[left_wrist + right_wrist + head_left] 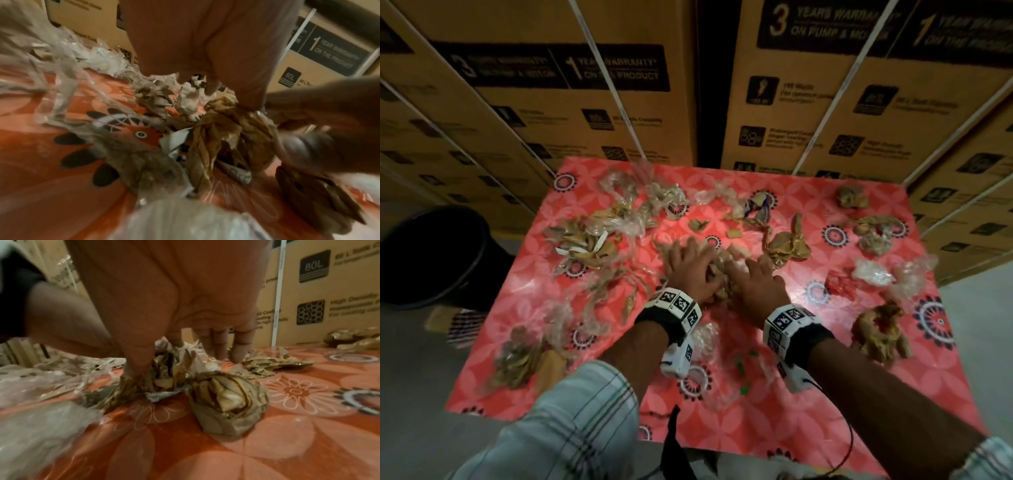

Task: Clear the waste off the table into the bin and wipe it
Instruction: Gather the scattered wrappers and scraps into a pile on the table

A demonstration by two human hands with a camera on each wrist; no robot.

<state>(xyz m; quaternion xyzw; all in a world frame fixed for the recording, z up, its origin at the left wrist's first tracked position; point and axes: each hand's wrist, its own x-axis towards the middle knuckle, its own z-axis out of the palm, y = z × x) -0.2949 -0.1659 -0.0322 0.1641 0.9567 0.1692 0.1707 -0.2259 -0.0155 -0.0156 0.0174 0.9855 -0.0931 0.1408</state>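
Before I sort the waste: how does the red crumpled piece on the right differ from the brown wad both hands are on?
The red crumpled piece is bright red and small; the brown wad is tan paper and bulkier. The red piece lies untouched right of the right hand; the wad sits between that and the left hand. Both are crumpled.

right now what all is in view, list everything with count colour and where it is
table: one, covered in a pink-red floral cloth, centre of the head view
brown paper scraps: many, tan, crumpled, scattered across the table
clear plastic wrappers: several, transparent, mixed among the paper
red wrapper: one, red, right side of the table
green bits: a few, green, near the table's front edge
bin: one, black, on the floor left of the table
cardboard boxes: several, brown with black print, stacked behind the table
wrist bands: two, black and white, one on each wrist
left hand: on the central pile of waste
right hand: on the same pile, beside the left
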